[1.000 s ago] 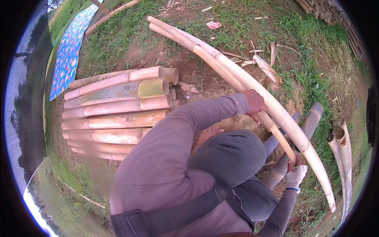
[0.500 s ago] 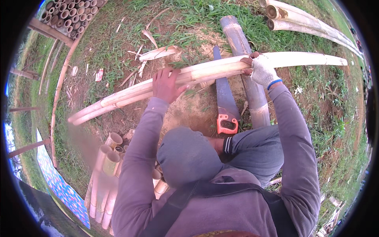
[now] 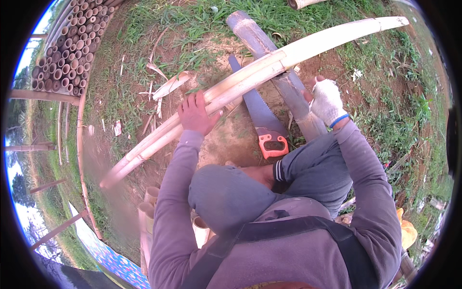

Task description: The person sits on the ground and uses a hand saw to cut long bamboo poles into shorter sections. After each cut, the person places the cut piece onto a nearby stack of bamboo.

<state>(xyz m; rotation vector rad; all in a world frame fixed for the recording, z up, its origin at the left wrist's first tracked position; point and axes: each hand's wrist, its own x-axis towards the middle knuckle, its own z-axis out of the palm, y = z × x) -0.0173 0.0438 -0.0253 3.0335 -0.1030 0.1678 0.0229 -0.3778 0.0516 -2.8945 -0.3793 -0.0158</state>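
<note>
A long pale bamboo pole (image 3: pixel 250 79), split along its length and broad at its far right end, lies slantwise across a thick grey bamboo log (image 3: pixel 301 103). My left hand (image 3: pixel 197 114) grips the pole's left part, fingers over the top and thumb on the near side. In a white glove with a blue cuff, my right hand (image 3: pixel 327 102) is off the pole, near the grey log; its bare fingertips show apart, and I see nothing held. Partly under the pole lies a handsaw (image 3: pixel 262 111) with an orange handle, teeth toward the log.
Cut bamboo tubes (image 3: pixel 199 229) stand by my left side, partly hidden by my arm. A stack of bamboo tubes (image 3: pixel 72 53) fills the far left behind a wooden rail (image 3: pixel 45 96). Peeled husk (image 3: pixel 172 85) lies on the ground. A patterned cloth (image 3: pixel 113 260) is at lower left.
My right hand has let go of the pole and sits nearer me. The pole's right end now points farther away, its left end nearer. The view has shifted too.
</note>
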